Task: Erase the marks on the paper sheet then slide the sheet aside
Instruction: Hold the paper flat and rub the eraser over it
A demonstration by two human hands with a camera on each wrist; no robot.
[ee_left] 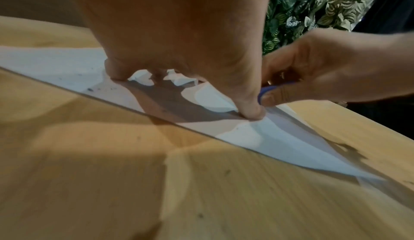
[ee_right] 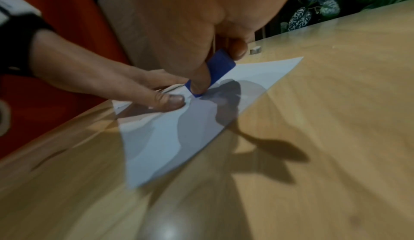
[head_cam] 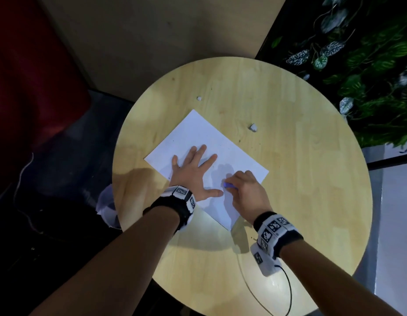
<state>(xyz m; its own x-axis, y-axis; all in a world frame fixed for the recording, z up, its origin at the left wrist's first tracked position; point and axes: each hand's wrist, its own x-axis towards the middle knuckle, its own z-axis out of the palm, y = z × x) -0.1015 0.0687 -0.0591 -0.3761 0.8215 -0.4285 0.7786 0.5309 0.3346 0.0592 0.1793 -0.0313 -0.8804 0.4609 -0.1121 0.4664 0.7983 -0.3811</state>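
Note:
A white paper sheet (head_cam: 198, 135) (ee_left: 257, 135) (ee_right: 170, 137) lies slanted on the round wooden table (head_cam: 300, 179). My left hand (head_cam: 193, 169) (ee_right: 134, 87) lies flat on the sheet with fingers spread, pressing it down. My right hand (head_cam: 243, 190) (ee_left: 313, 77) (ee_right: 212, 66) pinches a blue eraser (head_cam: 228, 185) (ee_left: 265, 90) (ee_right: 215, 70), whose lower end touches the sheet just right of the left thumb. Tiny dark specks lie on the sheet's left part; I cannot make out any drawn marks.
Two small white scraps (head_cam: 199, 98) (head_cam: 253, 127) (ee_right: 255, 49) lie on the table beyond the sheet. Green foliage (head_cam: 357, 65) stands behind the table at the right. A beige panel (head_cam: 152, 42) rises at the back, a red surface (head_cam: 26, 65) at the left. A cable (head_cam: 287, 290) hangs off my right wristband.

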